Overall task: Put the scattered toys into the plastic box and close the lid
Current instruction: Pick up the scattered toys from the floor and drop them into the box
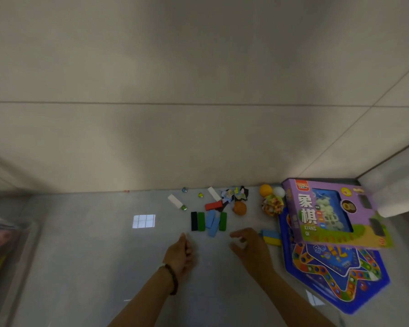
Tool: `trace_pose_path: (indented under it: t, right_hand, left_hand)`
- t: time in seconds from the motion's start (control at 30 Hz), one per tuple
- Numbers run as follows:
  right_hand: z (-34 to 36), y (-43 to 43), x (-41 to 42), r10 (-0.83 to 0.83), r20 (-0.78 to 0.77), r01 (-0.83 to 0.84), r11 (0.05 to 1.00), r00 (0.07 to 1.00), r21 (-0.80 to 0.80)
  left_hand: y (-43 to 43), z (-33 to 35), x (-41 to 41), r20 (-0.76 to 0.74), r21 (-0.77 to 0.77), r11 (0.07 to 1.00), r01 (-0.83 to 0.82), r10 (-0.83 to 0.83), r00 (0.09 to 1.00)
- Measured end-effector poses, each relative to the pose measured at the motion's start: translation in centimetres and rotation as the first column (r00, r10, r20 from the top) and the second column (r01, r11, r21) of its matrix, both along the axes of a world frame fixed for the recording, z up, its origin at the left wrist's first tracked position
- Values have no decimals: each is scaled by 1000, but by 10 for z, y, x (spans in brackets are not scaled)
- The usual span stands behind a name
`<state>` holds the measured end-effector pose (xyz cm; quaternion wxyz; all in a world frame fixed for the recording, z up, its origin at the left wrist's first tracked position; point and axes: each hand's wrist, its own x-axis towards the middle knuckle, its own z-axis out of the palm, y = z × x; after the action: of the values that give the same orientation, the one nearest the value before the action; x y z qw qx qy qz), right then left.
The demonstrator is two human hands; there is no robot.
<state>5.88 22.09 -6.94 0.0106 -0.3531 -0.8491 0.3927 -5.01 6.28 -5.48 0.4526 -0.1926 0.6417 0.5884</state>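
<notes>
Toys lie scattered on the grey floor by the wall: a row of black, green and blue blocks (209, 221), a red block (213, 205), two white blocks (175, 201), glass marbles (184, 190), an orange ball (265, 190), a white ball (279, 191) and a brown round toy (240, 208). My left hand (181, 252) hovers just below the block row, fingers loosely curled, holding nothing. My right hand (247, 244) is spread and relaxed right of the blocks, next to a blue-and-yellow block (270, 237). At the far left edge shows part of the plastic box (7, 244).
A purple chess game box (333, 213) leans on a blue star-shaped game board (335, 274) at the right. A colourful ruffled toy (272, 205) and small printed cards (235, 194) lie near the wall. A white ledge stands at the far right.
</notes>
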Motion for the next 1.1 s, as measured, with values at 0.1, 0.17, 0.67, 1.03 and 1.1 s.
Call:
trace_pose_path:
  t: [0.1, 0.17, 0.67, 1.03, 1.1]
  right_hand:
    - [-16, 7, 18, 38, 26, -39, 999, 999, 36]
    - [-24, 8, 21, 66, 19, -67, 996, 998, 66]
    - [12, 4, -127, -333, 0, 267, 759, 943, -594]
    - [-21, -8, -163, -381, -36, 366, 908, 924, -204]
    - [-24, -8, -166, -379, -48, 366, 914, 924, -175]
  left_hand:
    - [9, 0, 1, -114, -59, 991, 119, -125, 986]
    - [16, 7, -1, -153, -56, 990, 131, -138, 978]
    - [-6, 16, -66, -177, 55, 987, -149, 157, 972]
    - [-22, 18, -95, -104, 128, 971, -204, 218, 970]
    - [-20, 17, -99, -134, 101, 976, -194, 207, 969]
